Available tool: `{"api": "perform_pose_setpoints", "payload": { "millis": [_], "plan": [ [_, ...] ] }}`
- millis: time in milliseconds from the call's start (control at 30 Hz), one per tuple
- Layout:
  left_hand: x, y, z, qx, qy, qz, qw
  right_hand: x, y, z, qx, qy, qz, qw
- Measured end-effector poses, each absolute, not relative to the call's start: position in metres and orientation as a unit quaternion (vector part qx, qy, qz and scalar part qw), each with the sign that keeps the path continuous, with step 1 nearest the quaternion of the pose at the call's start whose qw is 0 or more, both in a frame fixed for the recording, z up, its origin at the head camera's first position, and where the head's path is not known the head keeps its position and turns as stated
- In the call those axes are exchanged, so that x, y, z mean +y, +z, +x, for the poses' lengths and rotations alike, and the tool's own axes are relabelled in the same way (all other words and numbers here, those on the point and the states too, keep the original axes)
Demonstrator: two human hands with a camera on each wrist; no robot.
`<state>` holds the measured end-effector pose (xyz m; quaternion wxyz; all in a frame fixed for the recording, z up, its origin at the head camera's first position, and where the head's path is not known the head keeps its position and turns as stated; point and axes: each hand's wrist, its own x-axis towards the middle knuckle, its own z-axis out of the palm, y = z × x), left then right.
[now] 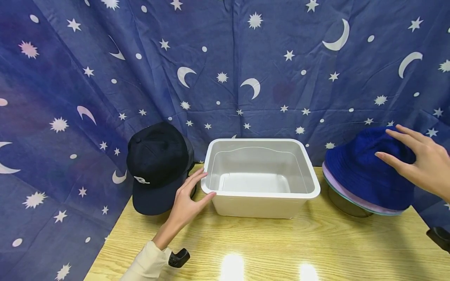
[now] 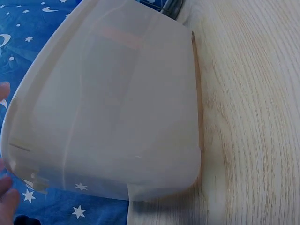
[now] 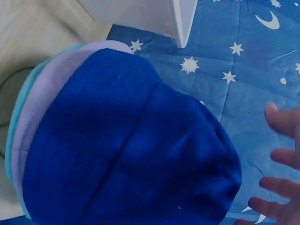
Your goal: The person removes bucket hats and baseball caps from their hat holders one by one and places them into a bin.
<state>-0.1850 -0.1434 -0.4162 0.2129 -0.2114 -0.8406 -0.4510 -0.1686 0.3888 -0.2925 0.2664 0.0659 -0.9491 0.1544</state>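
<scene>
A white plastic bin [image 1: 261, 195] stands mid-table with a bare inside. My left hand [image 1: 188, 203] is at its left front corner, fingers extended along the rim; in the left wrist view the bin's side wall [image 2: 108, 103] fills most of the picture. On the right, a blue bucket hat [image 1: 369, 168] tops a stack with a lilac hat [image 1: 346, 191] and a light-blue brim below it. Beside the blue hat's crown hovers my right hand [image 1: 422, 160], fingers spread and holding nothing; the right wrist view shows a gap between the fingers and the hat.
Dark baseball caps [image 1: 158, 168] are stacked left of the bin, behind my left hand. A dark mesh stand [image 1: 346, 201] supports the bucket hats. Behind everything hangs a blue curtain [image 1: 225, 70] with moons and stars. The wooden table [image 1: 263, 242] extends toward me.
</scene>
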Motion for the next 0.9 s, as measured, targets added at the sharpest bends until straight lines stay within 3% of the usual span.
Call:
{"api": "perform_pose_setpoints", "payload": {
  "millis": [167, 633, 900],
  "plan": [
    [-0.142, -0.418, -0.19, -0.834, -0.447, -0.24, 0.216, 0.395, -0.291, -0.182, -0.951, 0.131, 0.056, 0.274],
    [-0.13, -0.396, -0.178, -0.787, -0.453, -0.32, 0.271, 0.405, -0.294, -0.211, -0.983, 0.069, 0.0, 0.168],
    [-0.133, -0.403, -0.184, -0.757, -0.46, -0.361, 0.293, 0.403, -0.293, -0.218, -0.98, 0.066, 0.006, 0.185]
  ]
}}
